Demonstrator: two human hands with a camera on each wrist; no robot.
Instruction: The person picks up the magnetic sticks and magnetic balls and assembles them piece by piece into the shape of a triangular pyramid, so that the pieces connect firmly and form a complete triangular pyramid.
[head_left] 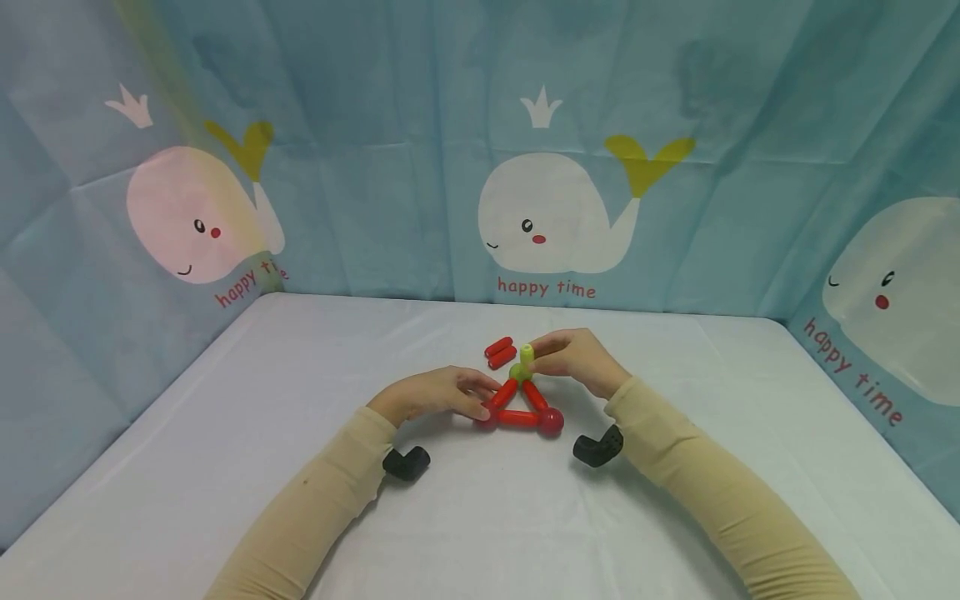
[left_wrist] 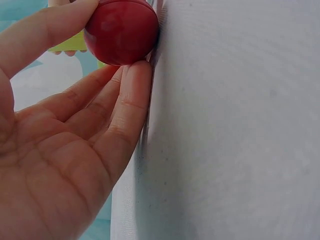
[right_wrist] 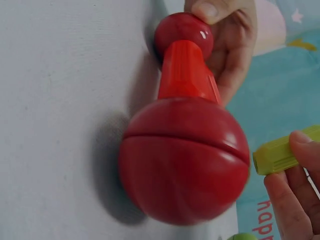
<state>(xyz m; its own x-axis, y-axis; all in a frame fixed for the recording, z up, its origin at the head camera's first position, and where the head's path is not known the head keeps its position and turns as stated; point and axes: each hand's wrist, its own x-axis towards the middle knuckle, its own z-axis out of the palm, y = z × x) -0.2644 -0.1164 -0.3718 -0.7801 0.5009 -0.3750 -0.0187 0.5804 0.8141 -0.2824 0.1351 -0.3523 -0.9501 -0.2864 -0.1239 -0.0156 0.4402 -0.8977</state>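
Note:
Three red rods (head_left: 519, 418) form a flat triangle on the table. A red ball (head_left: 551, 422) sits at its right corner, a second red ball (left_wrist: 122, 32) at the left, and a green ball (head_left: 517, 372) at the far corner. My left hand (head_left: 442, 393) holds the left red ball between thumb and fingers. A yellow-green rod (head_left: 527, 358) stands roughly upright above the green ball, pinched by my right hand (head_left: 581, 360). In the right wrist view, the rod's lower end shows beside the green ball (right_wrist: 243, 236), seemingly apart from it.
Two loose red rods (head_left: 500, 352) lie side by side just behind the triangle. The table (head_left: 480, 525) has a white cover. Behind it hangs a blue curtain (head_left: 375, 225) printed with whales. Black curved pieces (head_left: 597, 447) sit at both wrists.

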